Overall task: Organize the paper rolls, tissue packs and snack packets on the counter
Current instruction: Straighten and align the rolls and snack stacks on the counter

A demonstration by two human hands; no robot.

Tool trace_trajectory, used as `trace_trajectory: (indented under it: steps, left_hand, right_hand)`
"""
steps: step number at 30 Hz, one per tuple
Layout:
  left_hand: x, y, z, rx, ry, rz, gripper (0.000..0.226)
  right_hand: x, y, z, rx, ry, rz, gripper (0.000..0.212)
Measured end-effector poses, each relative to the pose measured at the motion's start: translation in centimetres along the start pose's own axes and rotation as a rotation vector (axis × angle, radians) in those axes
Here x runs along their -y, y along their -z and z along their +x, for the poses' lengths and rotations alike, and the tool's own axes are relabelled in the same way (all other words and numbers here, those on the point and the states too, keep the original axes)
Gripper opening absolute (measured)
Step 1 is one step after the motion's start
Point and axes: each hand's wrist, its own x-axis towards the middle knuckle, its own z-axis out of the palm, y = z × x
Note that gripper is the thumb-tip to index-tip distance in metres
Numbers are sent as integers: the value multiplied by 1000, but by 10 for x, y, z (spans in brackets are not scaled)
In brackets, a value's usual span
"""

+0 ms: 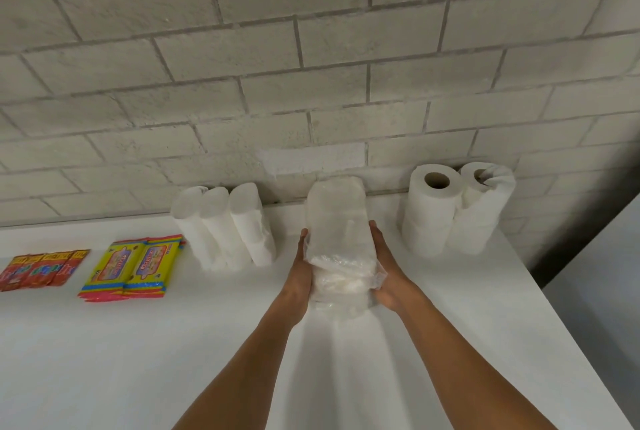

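A tall plastic-wrapped pack of white paper (337, 239) stands on the white counter (138, 360), gripped from both sides. My left hand (299, 272) presses its left side and my right hand (389, 277) its right side. To its left, three wrapped white rolls (225, 227) stand in a row by the wall. To its right, paper rolls (453, 207) are stacked in two columns. Two yellow tissue packs (130, 266) lie side by side further left. Red snack packets (41, 270) lie in a row at the far left.
A grey block wall (311, 65) runs right behind the counter. The counter's right edge (561, 325) slants down toward the front, with a dark gap and another pale surface (606, 291) beyond it.
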Motion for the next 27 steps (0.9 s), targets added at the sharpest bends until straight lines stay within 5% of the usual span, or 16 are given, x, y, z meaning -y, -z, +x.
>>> trace_trajectory:
  steps: [27]
  left_hand:
    - [7, 0, 0, -3, 36, 55, 54]
  right_hand:
    - [-4, 11, 1, 4, 24, -12, 66]
